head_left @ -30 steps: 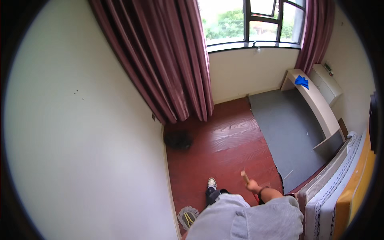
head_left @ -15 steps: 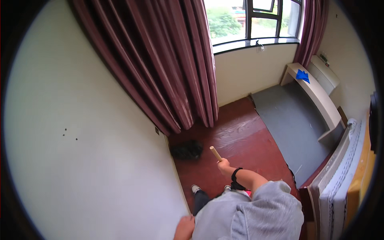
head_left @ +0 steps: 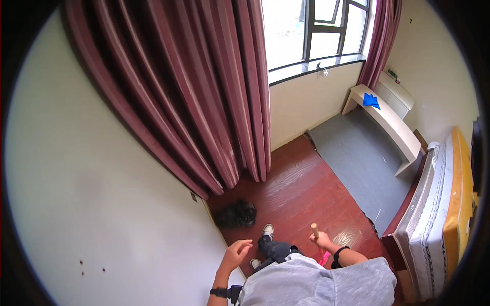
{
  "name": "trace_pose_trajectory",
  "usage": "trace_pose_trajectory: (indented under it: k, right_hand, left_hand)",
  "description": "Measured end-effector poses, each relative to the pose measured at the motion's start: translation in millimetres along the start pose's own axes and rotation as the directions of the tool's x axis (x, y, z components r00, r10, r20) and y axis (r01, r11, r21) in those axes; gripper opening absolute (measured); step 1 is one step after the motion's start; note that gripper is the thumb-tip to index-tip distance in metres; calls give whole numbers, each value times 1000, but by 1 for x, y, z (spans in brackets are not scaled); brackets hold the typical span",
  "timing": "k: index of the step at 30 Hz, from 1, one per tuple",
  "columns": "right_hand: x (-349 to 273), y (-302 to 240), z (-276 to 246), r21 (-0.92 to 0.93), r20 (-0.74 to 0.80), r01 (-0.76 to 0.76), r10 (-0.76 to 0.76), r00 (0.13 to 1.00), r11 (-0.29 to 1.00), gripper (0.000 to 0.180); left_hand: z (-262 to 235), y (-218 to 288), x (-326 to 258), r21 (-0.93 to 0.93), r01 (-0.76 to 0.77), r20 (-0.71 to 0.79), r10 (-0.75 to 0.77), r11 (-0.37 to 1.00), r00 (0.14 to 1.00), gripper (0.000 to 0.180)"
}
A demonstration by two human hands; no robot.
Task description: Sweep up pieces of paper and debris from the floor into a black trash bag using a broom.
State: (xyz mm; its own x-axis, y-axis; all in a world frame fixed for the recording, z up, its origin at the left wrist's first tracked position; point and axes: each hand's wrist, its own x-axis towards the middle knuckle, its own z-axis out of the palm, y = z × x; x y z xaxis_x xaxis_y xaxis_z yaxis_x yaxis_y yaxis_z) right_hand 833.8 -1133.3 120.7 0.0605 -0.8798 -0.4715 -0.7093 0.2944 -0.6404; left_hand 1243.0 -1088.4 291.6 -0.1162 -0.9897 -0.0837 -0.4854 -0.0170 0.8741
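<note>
My right hand (head_left: 322, 240) is wrapped round a pale wooden stick (head_left: 315, 230), whose rounded end pokes up above the fist. Below that hand shows something bright pink (head_left: 324, 257); whether it joins the stick I cannot tell. My left hand (head_left: 236, 253) is raised near the white wall with its fingers apart and lightly bent, holding nothing. On the red floor ahead of it lies a dark, shiny, crumpled bundle (head_left: 236, 214) that resembles a black plastic bag, close to the wall's foot.
Long mauve curtains (head_left: 204, 92) hang ahead beside a window (head_left: 326, 35). A grey sheet (head_left: 357, 143) covers part of the red wooden floor (head_left: 291, 178). Right of it stands a pale bench (head_left: 390, 125) bearing a blue cloth (head_left: 371, 101). Mattresses (head_left: 429, 229) lean along the right wall.
My right hand has drawn back and to the right with the stick, which now points more upright. My left hand has risen into fuller view. One foot has stepped forward; the view has shifted.
</note>
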Motion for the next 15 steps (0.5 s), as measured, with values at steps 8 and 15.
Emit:
trace_pose_trajectory:
  k: [8, 15]
  right_hand:
    - [77, -61, 21, -110, 224, 96, -69, 972, 989, 52]
    - [147, -87, 22, 307, -244, -110, 190, 951, 945, 40]
  left_hand:
    - [14, -311, -80, -130, 848, 456, -729, 513, 511, 42]
    - [-23, -317, -46, -565, 816, 133, -963, 120, 234, 21]
